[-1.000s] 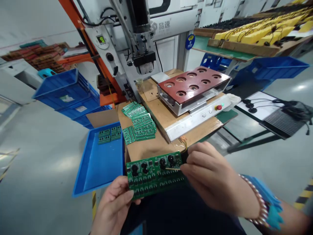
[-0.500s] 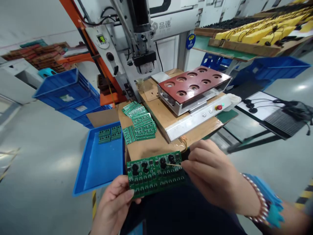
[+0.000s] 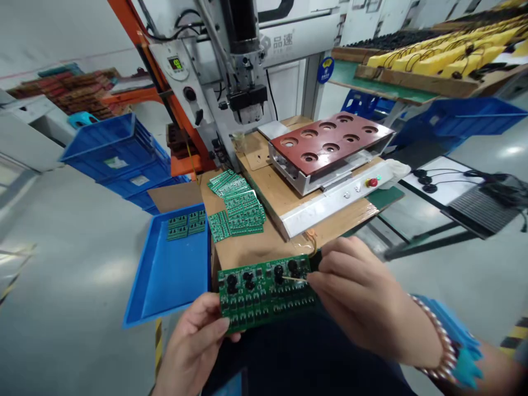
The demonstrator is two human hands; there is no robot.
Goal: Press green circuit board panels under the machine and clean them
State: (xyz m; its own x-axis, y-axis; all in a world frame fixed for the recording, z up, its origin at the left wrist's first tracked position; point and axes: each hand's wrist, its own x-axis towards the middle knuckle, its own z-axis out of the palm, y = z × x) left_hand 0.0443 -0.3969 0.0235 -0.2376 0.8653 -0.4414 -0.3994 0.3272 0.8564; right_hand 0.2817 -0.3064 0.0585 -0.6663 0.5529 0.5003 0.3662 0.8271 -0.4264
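A green circuit board [image 3: 266, 300] with black round blobs and rows of small dark parts is held above my lap. My left hand [image 3: 202, 335] grips its lower left corner, thumb on top and fingers beneath. Between the pinched fingertips of my right hand [image 3: 363, 300] is a thin wooden toothpick [image 3: 295, 279]. Its tip is at a black blob [image 3: 279, 274] right of the board's middle; whether it touches cannot be made out. Several more green boards [image 3: 243, 209] lie overlapping on the brown worktop beyond.
Left of the worktop, a blue tray [image 3: 173, 275] holds several boards at its far end. Stacked blue crates [image 3: 111, 151] stand behind it. A machine with a red plate with round holes [image 3: 330, 143] occupies the worktop. Black cables [image 3: 490, 181] lie on a side table.
The board and both hands appear slightly further right in view, along with a small shift of the camera. The toothpick tip stays at the same black blob.
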